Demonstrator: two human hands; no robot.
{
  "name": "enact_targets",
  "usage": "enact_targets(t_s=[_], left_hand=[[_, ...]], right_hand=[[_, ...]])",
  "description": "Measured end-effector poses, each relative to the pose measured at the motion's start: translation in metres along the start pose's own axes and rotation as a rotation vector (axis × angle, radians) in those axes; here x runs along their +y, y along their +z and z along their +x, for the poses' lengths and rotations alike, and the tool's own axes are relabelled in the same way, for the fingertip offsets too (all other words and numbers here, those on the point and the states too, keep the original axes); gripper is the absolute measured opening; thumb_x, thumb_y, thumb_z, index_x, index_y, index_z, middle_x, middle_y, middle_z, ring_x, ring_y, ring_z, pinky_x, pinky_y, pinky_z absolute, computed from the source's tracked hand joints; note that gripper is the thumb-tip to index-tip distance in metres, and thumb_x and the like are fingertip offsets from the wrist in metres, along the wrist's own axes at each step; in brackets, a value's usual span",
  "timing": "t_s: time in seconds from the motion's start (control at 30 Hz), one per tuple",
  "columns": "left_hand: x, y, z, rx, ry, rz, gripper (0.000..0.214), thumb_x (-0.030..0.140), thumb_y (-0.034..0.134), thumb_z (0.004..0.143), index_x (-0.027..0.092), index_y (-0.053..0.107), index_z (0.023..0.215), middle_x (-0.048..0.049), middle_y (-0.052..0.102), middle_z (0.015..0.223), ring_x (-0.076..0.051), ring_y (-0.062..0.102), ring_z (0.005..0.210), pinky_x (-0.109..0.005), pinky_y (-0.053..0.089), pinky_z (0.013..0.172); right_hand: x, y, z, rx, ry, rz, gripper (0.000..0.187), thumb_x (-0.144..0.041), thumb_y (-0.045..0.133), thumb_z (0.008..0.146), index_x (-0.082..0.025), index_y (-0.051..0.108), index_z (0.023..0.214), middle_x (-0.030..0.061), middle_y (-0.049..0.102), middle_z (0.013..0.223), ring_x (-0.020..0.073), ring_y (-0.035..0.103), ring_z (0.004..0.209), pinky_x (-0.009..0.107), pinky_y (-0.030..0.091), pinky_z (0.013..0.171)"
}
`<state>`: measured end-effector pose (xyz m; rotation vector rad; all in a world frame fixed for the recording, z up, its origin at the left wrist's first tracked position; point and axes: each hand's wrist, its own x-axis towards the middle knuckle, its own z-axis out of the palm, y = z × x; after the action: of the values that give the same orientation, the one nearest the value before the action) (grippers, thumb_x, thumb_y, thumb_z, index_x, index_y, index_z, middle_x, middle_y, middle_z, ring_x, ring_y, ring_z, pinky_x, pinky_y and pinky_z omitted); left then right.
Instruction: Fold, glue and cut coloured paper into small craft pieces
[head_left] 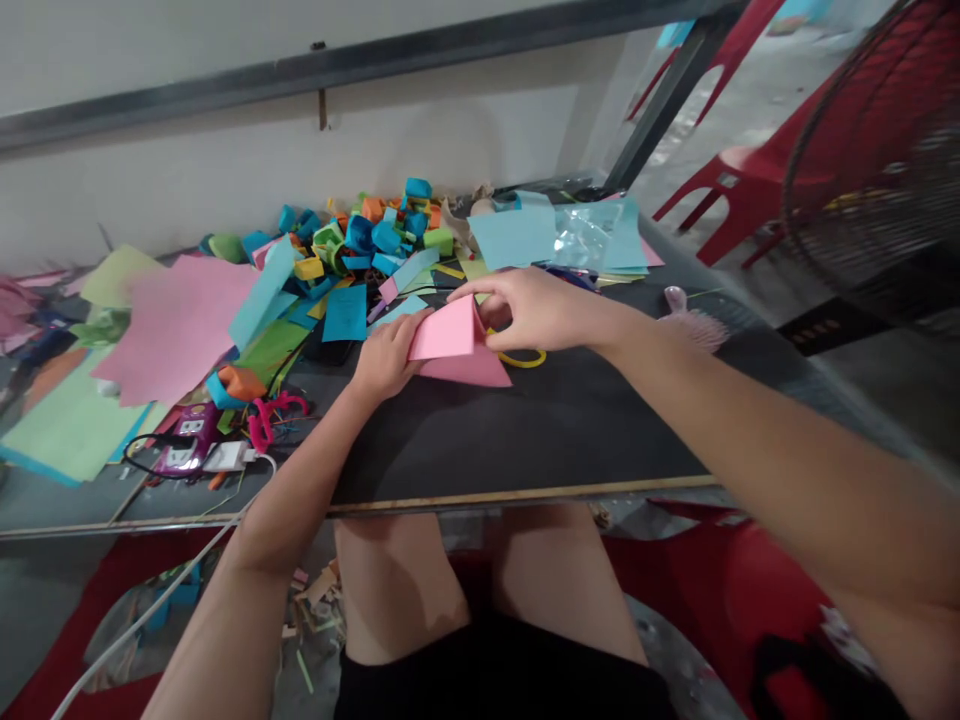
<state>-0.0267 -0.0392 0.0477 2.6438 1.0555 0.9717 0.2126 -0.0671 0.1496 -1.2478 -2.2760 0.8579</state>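
A folded sheet of pink paper (444,332) is between my two hands over the dark tabletop, with one flap raised and another part spread out below it. My left hand (388,352) grips its left edge, fingers closed over the paper. At the right edge, my right hand (529,305) has its fingers curled round the raised fold; the fingertips are partly hidden behind it. Beneath my right hand, a yellow loop (529,360) shows on the table, its remainder covered. Small blue paper pieces (345,312) lie just beyond my left hand.
Folded coloured paper pieces (382,235) are heaped against the wall. Loose pink sheets (184,320) lie left, near a purple power strip (187,440) with a white cable. Light blue sheets (514,238) lie at the back right, a pink hairbrush (694,325) nearer. A fan (885,160) stands right.
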Motion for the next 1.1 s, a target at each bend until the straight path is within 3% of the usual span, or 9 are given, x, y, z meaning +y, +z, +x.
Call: enact_targets(t_s=[0.13,0.2,0.33,0.47,0.6,0.7,0.77,1.1], left_hand=[[0.005,0.009,0.001,0.056,-0.353,-0.512,0.07,0.075,0.034,0.09,0.017,0.07,0.104,-0.0121,0.073,0.093,-0.028,0.07,0.092,-0.042,0.055,0.081],[0.009,0.011,0.001,0.015,-0.543,-0.78,0.068,0.078,0.044,0.085,0.016,0.072,0.091,-0.0119,0.073,0.078,-0.027,0.071,0.077,-0.042,0.058,0.072],[0.015,0.008,0.0,-0.188,-0.648,-1.11,0.058,0.069,0.07,0.072,0.014,0.074,0.089,-0.0178,0.076,0.087,-0.029,0.074,0.076,-0.041,0.061,0.069],[0.016,0.004,0.002,-0.196,-0.715,-1.138,0.051,0.061,0.078,0.066,0.013,0.074,0.086,-0.0179,0.077,0.087,-0.029,0.074,0.073,-0.039,0.061,0.064],[0.015,0.006,0.005,-0.07,-0.792,-1.141,0.047,0.056,0.082,0.062,0.015,0.073,0.083,-0.0124,0.077,0.087,-0.023,0.072,0.072,-0.033,0.058,0.064],[0.016,0.009,0.007,0.045,-0.812,-1.146,0.046,0.056,0.085,0.059,0.015,0.072,0.077,-0.0077,0.076,0.081,-0.018,0.069,0.068,-0.029,0.055,0.062],[0.016,0.01,0.007,0.049,-0.825,-1.141,0.044,0.053,0.086,0.059,0.015,0.072,0.076,-0.0064,0.075,0.078,-0.016,0.067,0.064,-0.027,0.053,0.059],[0.017,0.015,0.008,0.059,-0.794,-1.075,0.04,0.051,0.084,0.064,0.015,0.07,0.07,-0.0037,0.072,0.072,-0.013,0.064,0.061,-0.024,0.051,0.058]], right_hand=[[0.008,0.004,0.002,0.239,0.081,-0.151,0.035,-0.013,0.06,0.069,-0.016,0.072,0.103,0.0051,0.073,0.08,0.0198,0.065,0.073,0.031,0.047,0.069],[0.01,0.005,0.006,0.355,0.1,-0.229,0.024,-0.012,0.056,0.072,-0.016,0.072,0.089,0.007,0.072,0.079,0.0207,0.063,0.075,0.033,0.045,0.07],[0.017,0.007,0.013,0.413,0.084,-0.15,0.017,-0.018,0.05,0.079,-0.018,0.065,0.071,0.004,0.062,0.067,0.0179,0.056,0.068,0.032,0.04,0.068],[0.03,0.016,0.016,0.316,0.072,0.077,0.034,-0.041,0.057,0.082,-0.018,0.052,0.057,-0.001,0.047,0.057,0.0124,0.043,0.058,0.029,0.032,0.059],[0.04,0.026,0.016,0.164,0.089,0.26,0.046,-0.059,0.068,0.071,-0.017,0.054,0.058,-0.0033,0.042,0.056,0.0099,0.038,0.055,0.027,0.029,0.055],[0.044,0.032,0.016,0.061,0.116,0.327,0.047,-0.06,0.072,0.068,-0.017,0.056,0.058,-0.0043,0.04,0.052,0.0089,0.036,0.052,0.025,0.026,0.051],[0.046,0.036,0.016,0.018,0.124,0.371,0.046,-0.059,0.074,0.066,-0.016,0.059,0.059,-0.0044,0.041,0.052,0.0085,0.036,0.051,0.024,0.025,0.049],[0.055,0.047,0.015,0.046,0.174,0.603,0.04,-0.053,0.08,0.059,-0.015,0.07,0.067,-0.0009,0.06,0.059,0.0113,0.05,0.054,0.024,0.039,0.051]])
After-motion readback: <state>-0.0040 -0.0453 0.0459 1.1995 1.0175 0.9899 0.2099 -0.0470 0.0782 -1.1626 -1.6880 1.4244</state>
